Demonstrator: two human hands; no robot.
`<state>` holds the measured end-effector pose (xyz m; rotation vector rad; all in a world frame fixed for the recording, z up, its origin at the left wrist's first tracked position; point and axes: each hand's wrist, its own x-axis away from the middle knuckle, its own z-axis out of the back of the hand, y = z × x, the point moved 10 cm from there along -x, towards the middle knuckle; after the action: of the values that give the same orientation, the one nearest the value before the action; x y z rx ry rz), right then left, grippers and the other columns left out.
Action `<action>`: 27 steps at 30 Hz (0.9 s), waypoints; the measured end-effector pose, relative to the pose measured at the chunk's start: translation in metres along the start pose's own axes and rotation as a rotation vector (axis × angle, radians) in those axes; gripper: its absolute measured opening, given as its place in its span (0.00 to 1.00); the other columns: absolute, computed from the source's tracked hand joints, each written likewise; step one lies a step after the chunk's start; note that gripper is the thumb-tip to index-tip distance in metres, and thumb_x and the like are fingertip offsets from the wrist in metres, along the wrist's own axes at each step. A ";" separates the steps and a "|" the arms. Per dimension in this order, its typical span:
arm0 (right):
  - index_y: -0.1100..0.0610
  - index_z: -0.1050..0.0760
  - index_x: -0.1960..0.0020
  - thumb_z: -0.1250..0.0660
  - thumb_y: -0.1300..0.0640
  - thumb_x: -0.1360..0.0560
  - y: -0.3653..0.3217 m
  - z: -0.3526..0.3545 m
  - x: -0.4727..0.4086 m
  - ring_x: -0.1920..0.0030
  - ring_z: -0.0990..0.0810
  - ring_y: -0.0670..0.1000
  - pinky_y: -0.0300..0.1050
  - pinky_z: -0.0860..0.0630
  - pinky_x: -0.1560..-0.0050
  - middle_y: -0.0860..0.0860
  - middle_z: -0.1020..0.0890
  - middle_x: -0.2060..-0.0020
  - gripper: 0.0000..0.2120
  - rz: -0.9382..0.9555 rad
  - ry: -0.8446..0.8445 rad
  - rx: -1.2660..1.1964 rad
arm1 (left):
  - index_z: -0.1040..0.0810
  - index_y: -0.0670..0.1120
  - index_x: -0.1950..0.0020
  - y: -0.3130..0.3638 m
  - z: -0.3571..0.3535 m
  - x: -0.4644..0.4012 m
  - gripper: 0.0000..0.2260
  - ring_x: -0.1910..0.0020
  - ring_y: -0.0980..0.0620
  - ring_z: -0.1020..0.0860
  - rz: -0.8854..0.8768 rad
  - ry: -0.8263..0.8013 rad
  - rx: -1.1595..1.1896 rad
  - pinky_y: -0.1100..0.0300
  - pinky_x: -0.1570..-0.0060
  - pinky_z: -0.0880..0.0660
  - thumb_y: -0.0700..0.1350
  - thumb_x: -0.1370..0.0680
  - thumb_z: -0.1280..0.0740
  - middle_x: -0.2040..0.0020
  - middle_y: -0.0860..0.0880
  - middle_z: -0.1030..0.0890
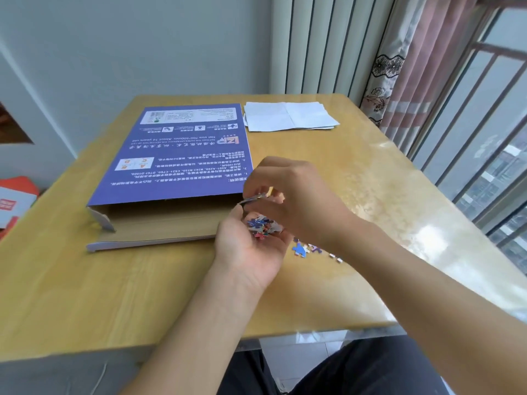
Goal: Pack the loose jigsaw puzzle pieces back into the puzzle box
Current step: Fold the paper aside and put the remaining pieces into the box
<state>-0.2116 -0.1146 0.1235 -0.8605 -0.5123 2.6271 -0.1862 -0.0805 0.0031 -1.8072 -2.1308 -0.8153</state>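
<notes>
Several loose puzzle pieces (pixel 263 226) lie cupped in the upturned left hand (pixel 251 243) beside the open puzzle box (pixel 171 178); the right hand (pixel 291 192) pinches more above it. Gathering underway; emptying the handful into the box mouth likely follows, with stragglers (pixel 306 249) left on the table (pixel 114 295).

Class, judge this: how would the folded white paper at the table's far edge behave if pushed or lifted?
The folded white paper looks thin, so probably light and floppy when lifted. Lying flat on the glossy table, it would likely slide easily.
</notes>
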 end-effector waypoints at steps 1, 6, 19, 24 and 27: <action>0.58 0.18 0.57 0.24 0.63 0.30 -0.002 -0.010 0.000 0.61 0.23 0.46 0.36 0.27 0.60 0.49 0.21 0.60 0.04 0.008 -0.039 -0.002 | 0.24 0.41 0.63 0.004 0.000 0.002 0.19 0.74 0.50 0.21 0.002 -0.013 0.016 0.61 0.71 0.23 0.41 0.16 0.47 0.69 0.45 0.21; 0.54 0.17 0.51 0.20 0.57 0.31 -0.003 -0.032 -0.004 0.58 0.21 0.44 0.41 0.22 0.55 0.46 0.18 0.57 0.11 -0.057 -0.180 -0.161 | 0.24 0.38 0.53 0.030 0.009 0.001 0.16 0.63 0.48 0.19 -0.033 -0.045 0.046 0.61 0.69 0.22 0.42 0.15 0.48 0.62 0.43 0.20; 0.49 0.22 0.37 0.25 0.52 0.29 0.029 -0.048 -0.051 0.41 0.25 0.52 0.50 0.24 0.46 0.48 0.22 0.40 0.21 -0.165 -0.231 0.400 | 0.24 0.37 0.40 0.097 0.039 0.008 0.10 0.49 0.41 0.19 -0.192 0.089 -0.011 0.46 0.42 0.22 0.40 0.17 0.40 0.42 0.35 0.21; 0.50 0.22 0.46 0.36 0.58 0.25 0.017 -0.060 -0.066 0.45 0.23 0.56 0.46 0.30 0.59 0.49 0.21 0.48 0.09 -0.128 -0.232 0.664 | 0.26 0.37 0.38 0.104 0.045 0.005 0.11 0.50 0.41 0.21 -0.177 0.159 -0.015 0.46 0.40 0.24 0.39 0.16 0.43 0.43 0.36 0.23; 0.51 0.21 0.48 0.39 0.58 0.23 0.009 -0.045 -0.074 0.51 0.23 0.57 0.45 0.33 0.63 0.50 0.20 0.52 0.10 -0.106 -0.147 0.695 | 0.26 0.37 0.40 0.111 0.037 0.007 0.11 0.45 0.41 0.22 -0.177 0.175 -0.031 0.47 0.38 0.25 0.39 0.16 0.44 0.44 0.37 0.24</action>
<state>-0.1292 -0.1429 0.1227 -0.4030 0.3140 2.4985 -0.0748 -0.0454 0.0057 -1.5148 -2.1954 -1.0133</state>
